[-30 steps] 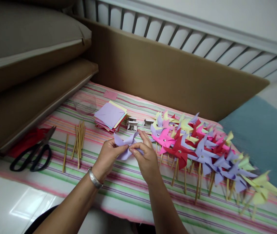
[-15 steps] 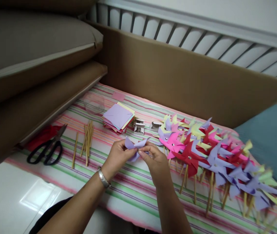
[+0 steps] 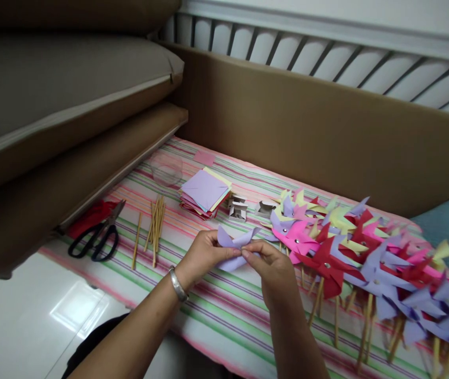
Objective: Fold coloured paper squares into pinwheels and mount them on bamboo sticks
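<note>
Between my two hands is a lavender paper pinwheel [image 3: 232, 263] with its corners folded up toward the middle. My left hand [image 3: 208, 252] wears a bracelet at the wrist and pinches the pinwheel from the left, thumb pressed near the centre. From the right, my right hand [image 3: 273, 263] pinches it at the centre too, fingertips meeting the left thumb. Whatever lies under the fingertips is hidden. Beyond them sit a stack of cut paper squares [image 3: 204, 189], lavender on top, and two small open boxes [image 3: 238, 209] [image 3: 266, 208].
Many finished pinwheels on sticks [image 3: 329, 266] crowd the right side. To the left lie loose wooden sticks [image 3: 156, 231], black-handled scissors [image 3: 96, 239], a red bag [image 3: 90, 218] and a clear container [image 3: 167, 168]. Stacked cushions [image 3: 78, 95] overhang the striped cloth [image 3: 208, 310]; a brown panel [image 3: 307, 126] stands behind.
The view has shifted, so the scene sits further right in the picture. Both hands still pinch the lavender pinwheel at its centre, with only slight finger movement.
</note>
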The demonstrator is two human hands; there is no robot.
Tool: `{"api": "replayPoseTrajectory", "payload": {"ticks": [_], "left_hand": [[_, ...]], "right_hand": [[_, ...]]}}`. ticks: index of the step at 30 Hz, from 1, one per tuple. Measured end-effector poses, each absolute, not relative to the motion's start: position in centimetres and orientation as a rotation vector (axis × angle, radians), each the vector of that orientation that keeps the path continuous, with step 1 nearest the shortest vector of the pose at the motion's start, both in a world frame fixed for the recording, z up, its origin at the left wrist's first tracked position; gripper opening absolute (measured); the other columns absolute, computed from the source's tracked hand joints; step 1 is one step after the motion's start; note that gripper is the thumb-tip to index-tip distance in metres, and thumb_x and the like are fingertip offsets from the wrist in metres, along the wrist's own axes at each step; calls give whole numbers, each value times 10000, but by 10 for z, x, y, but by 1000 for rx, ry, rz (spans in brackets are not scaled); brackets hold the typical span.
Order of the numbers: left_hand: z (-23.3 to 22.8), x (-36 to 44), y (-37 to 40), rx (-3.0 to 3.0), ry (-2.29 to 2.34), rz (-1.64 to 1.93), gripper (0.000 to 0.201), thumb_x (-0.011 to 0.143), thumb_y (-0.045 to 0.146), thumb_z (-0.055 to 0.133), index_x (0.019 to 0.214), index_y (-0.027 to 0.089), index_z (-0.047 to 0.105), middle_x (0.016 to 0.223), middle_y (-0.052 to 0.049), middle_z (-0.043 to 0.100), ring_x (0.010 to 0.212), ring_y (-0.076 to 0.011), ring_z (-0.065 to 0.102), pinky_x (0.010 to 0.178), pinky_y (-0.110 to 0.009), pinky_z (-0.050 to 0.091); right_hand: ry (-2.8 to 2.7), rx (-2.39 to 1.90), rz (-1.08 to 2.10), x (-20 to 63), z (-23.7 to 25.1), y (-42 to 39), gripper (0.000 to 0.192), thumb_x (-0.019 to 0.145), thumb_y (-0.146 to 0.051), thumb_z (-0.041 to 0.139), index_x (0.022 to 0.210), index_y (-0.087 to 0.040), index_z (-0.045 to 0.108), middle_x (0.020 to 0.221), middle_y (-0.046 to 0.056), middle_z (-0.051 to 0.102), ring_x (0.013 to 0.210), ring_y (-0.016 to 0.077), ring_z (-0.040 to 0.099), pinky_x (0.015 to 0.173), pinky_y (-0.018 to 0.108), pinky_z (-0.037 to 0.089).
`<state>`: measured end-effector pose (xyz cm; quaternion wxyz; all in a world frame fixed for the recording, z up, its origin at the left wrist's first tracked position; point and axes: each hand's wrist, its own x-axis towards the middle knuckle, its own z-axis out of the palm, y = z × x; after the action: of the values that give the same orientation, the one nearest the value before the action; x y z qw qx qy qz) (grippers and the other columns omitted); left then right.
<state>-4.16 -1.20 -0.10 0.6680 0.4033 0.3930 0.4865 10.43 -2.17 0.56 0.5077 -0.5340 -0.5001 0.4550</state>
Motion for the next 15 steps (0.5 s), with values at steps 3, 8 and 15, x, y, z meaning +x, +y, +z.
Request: {"api": "replayPoseTrajectory", "payload": {"ticks": [3,8,15], "left_hand": [[-1,-41,-13,878,889,1104,301,524,358,801,668,114,698,582,5,585,548,-111,502,555,-235,381],[1,-39,-14,824,859,1121,285,518,329,808,680,117,708,599,4,607,557,-107,513,571,-231,392],[2,-38,-14,810,834,1139,283,526,309,807,719,121,721,644,-11,651,591,-124,544,606,-247,420]], "right_hand": [[-1181,-1274,1109,104,7,-22,113,609,-272,730,654,-194,661,728,5,630,706,165,565,673,291,445],[-1195,-1262,1102,103,9,-23,104,613,-264,728,652,-195,660,716,1,641,703,165,576,688,296,447],[-1206,-1293,1064,103,8,-23,119,612,-286,721,643,-192,655,707,12,645,700,175,581,681,306,453]]}}
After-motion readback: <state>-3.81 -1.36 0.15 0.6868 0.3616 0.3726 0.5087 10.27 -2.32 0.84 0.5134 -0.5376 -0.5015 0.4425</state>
